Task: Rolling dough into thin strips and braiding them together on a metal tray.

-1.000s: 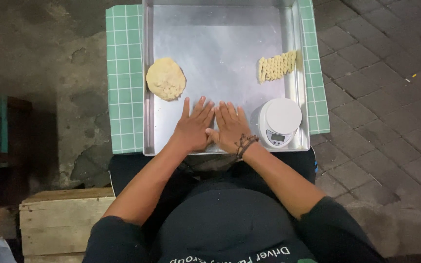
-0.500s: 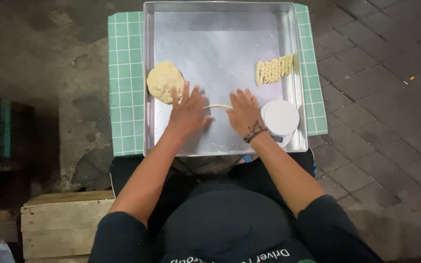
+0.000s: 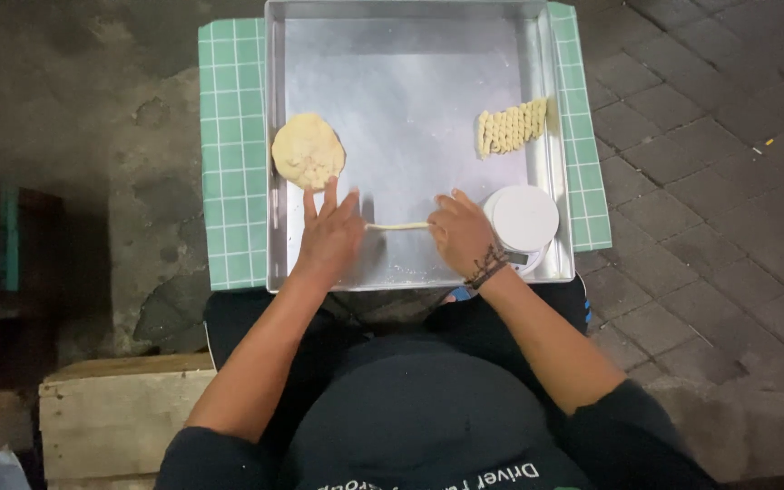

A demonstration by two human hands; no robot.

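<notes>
Left hand (image 3: 328, 238) and right hand (image 3: 461, 234) open, palms flat on the ends of a thin dough rope (image 3: 398, 226), near edge of metal tray (image 3: 410, 73), dough disc (image 3: 308, 151) by the left edge, white scale (image 3: 521, 219) in the near right corner

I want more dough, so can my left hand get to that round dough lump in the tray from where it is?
Probably yes. The left hand lies flat just below the round dough lump, fingertips almost at its edge, with only bare tray between them.

A small dark screen (image 3: 516, 258) is sitting on the front of the round white scale (image 3: 521, 220), in the tray's (image 3: 410, 54) corner.
</notes>
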